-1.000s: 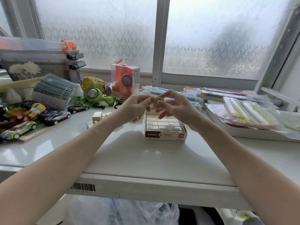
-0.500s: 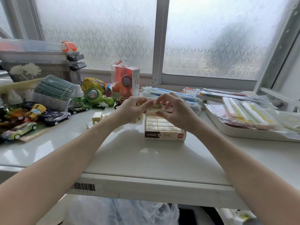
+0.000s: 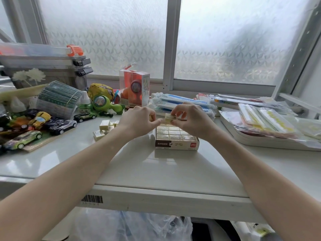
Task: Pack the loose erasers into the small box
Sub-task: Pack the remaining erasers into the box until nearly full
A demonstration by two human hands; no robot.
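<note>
A small brown-fronted box (image 3: 176,144) sits in the middle of the white table, its top open and rows of pale erasers packed inside. Just above its far end my right hand (image 3: 192,121) pinches one wrapped eraser (image 3: 169,117). My left hand (image 3: 137,121) is curled, its fingertip touching the same eraser from the left, with another small yellowish piece partly hidden in its fingers. Several loose erasers (image 3: 104,126) lie on the table left of the box, behind my left wrist.
Toy cars (image 3: 60,125) and a green toy (image 3: 104,103) crowd the left side. An orange boxed toy (image 3: 134,87) stands at the back. A white tray (image 3: 257,138) of packets lies right. The table's front edge (image 3: 156,193) is near.
Both hands have lowered with the eraser from chest height toward the far end of the box. The box and loose erasers have not moved.
</note>
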